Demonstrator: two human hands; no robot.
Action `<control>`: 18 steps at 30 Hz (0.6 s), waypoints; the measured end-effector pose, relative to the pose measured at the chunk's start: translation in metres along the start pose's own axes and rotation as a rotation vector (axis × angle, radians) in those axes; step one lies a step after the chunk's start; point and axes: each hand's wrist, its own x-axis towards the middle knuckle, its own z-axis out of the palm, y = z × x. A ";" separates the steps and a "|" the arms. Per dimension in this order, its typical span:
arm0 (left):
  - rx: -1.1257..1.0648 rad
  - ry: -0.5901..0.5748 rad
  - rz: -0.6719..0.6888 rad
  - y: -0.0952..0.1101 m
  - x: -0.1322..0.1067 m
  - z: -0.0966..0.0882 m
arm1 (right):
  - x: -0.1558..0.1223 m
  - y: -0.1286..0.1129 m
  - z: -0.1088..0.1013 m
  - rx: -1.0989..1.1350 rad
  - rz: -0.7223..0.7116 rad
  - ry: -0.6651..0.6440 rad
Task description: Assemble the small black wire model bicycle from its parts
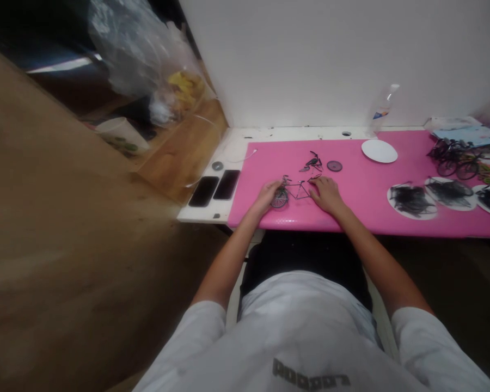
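A small model bicycle (294, 190) lies on the pink mat (351, 209) near the table's front edge. My left hand (266, 197) rests beside its one fitted wheel (279, 198), fingers curled against that end. My right hand (327, 194) lies over the other end of the frame, fingers bent down on it. Just beyond the bicycle sit a loose dark wheel (334, 166) and a few small black parts (312, 162).
Two dark phones (214, 188) lie on the white table left of the mat. A white lid (379, 151), a plastic bottle (381, 111), white plates of black parts (449, 195) and finished model bicycles (457, 158) fill the right. A clear plastic bag (147, 60) sits at the back left.
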 end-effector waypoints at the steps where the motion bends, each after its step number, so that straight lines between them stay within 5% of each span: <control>1: -0.007 0.000 -0.001 0.000 0.000 0.000 | 0.000 0.000 0.000 -0.001 -0.001 0.002; 18: -0.028 0.000 -0.026 0.001 0.000 0.001 | -0.002 -0.004 0.002 0.033 0.152 0.156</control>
